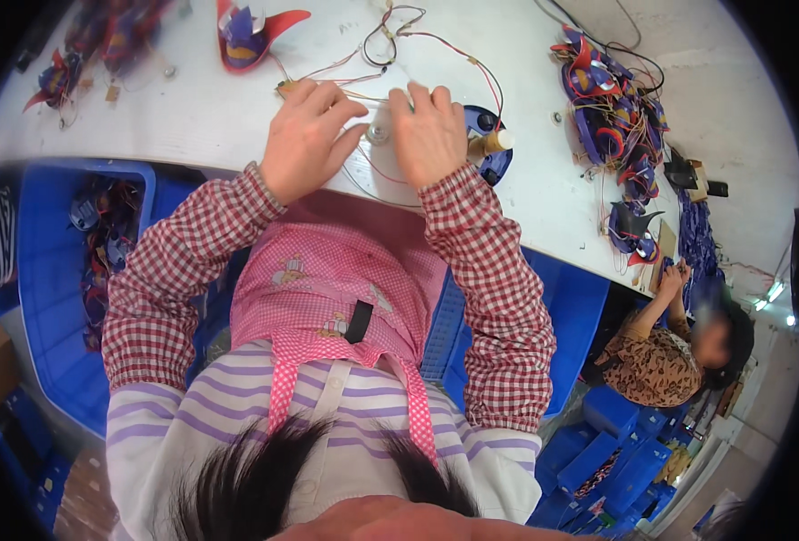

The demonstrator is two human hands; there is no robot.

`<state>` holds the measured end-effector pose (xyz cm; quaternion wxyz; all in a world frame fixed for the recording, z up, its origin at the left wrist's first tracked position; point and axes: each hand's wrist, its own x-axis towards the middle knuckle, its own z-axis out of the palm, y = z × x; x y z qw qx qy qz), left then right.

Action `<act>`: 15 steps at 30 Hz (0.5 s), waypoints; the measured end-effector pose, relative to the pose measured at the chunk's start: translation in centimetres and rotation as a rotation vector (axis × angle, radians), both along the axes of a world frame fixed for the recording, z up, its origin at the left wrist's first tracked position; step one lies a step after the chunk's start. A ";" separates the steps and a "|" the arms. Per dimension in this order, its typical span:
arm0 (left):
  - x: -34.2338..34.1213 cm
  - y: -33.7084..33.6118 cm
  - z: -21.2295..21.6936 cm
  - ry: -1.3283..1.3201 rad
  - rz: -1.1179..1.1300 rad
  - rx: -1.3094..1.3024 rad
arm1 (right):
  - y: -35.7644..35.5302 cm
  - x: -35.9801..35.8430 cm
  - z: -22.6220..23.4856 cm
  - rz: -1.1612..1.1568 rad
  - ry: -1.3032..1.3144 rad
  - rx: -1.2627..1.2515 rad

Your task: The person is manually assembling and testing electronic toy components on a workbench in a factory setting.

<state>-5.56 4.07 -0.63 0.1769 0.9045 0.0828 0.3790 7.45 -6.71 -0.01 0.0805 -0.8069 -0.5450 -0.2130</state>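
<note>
Near the table's front edge, my left hand (314, 135) has bent fingers on thin wires (363, 96), its thumb apart from the index finger. Those wires stretch across to my right hand (429, 135), whose fingers are closed on them; the exact grip is hidden under the fingers. A small brown piece (285, 88) sits by my left fingertips. Between the hands a small round metallic part (378, 133) rests on the table. Right of my right hand lies a dark-blue plastic base (499, 167), with a tan bottle with a white cap (491, 142) at it.
Beyond my hands are a red-and-purple winged toy part (246, 38) and a looped black cable (380, 45). Wired toy parts (611, 117) pile at the right. Blue bins (43, 298) stand below the table. Another person (656, 361) works at the far right.
</note>
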 end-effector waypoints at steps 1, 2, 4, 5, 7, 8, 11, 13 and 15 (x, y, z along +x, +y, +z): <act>-0.4 -0.1 -0.2 0.014 -0.011 -0.025 | 0.2 0.2 -0.5 0.013 -0.020 -0.027; -0.8 -0.2 -0.5 0.029 -0.023 -0.050 | 0.3 0.5 -1.0 0.024 -0.040 -0.054; -1.2 -0.3 -0.8 0.061 -0.051 -0.101 | 0.4 1.0 -1.6 0.043 -0.076 -0.108; -1.4 0.0 -1.0 0.063 -0.042 -0.101 | 0.6 1.0 -1.5 0.052 -0.075 -0.108; -1.6 0.4 -1.3 0.050 -0.052 -0.087 | 0.4 1.0 -1.1 0.021 0.137 0.055; -1.6 0.5 -1.5 0.044 -0.059 -0.080 | 0.2 0.9 -0.9 0.003 0.243 0.137; -1.1 0.3 -1.5 0.038 -0.066 -0.043 | -0.2 0.8 -1.0 0.008 0.465 0.257; -0.1 -0.4 -1.3 0.038 -0.065 0.017 | -0.6 0.8 -1.2 0.054 0.696 0.335; 0.7 -1.0 -1.3 0.038 -0.063 0.047 | -1.1 0.7 -1.2 0.079 0.811 0.374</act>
